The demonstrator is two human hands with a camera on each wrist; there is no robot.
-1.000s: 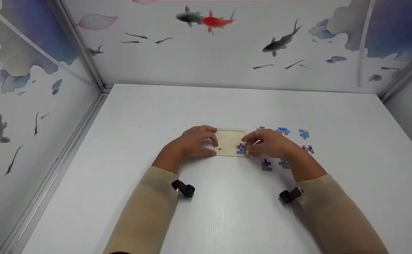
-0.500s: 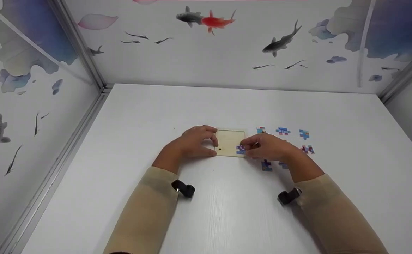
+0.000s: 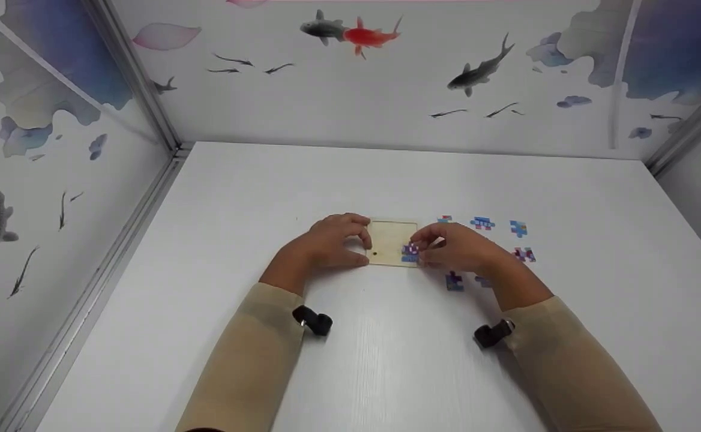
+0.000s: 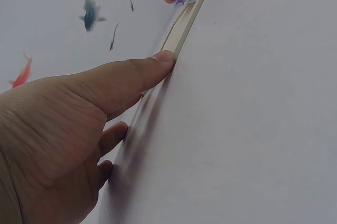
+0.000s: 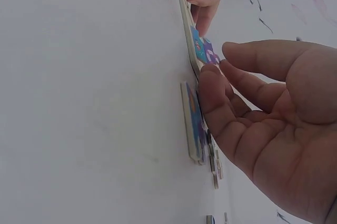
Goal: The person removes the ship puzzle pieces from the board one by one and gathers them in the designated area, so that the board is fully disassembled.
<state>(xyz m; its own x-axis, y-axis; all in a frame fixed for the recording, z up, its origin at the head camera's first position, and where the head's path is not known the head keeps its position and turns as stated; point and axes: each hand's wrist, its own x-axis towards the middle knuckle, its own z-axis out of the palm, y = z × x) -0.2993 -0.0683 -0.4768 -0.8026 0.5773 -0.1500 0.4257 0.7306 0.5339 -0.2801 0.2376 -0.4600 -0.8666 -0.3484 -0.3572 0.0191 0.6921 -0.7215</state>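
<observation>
A square pale wooden puzzle tray (image 3: 386, 237) lies on the white table. My left hand (image 3: 335, 240) holds its left side, thumb at the near corner and curled fingers toward the far one. In the left wrist view the thumb tip (image 4: 166, 56) presses the tray's edge. A blue and purple jigsaw piece (image 3: 410, 254) sits in the tray's near right corner. Curled around that piece's right side is my right hand (image 3: 455, 246), with fingertips right at it in the right wrist view, where the piece (image 5: 204, 47) shows by the tray rim.
Several loose jigsaw pieces lie right of the tray, among them one at the far side (image 3: 482, 223), one at the far right (image 3: 518, 228), a red and blue one (image 3: 524, 254) and a near one (image 3: 454, 281). The right hand partly covers others. Fish-printed walls enclose the table.
My right thumb and index finger have shifted slightly about the jigsaw piece, first closer together, then wider apart. The piece has turned or settled a little in the corner. My left hand stays put.
</observation>
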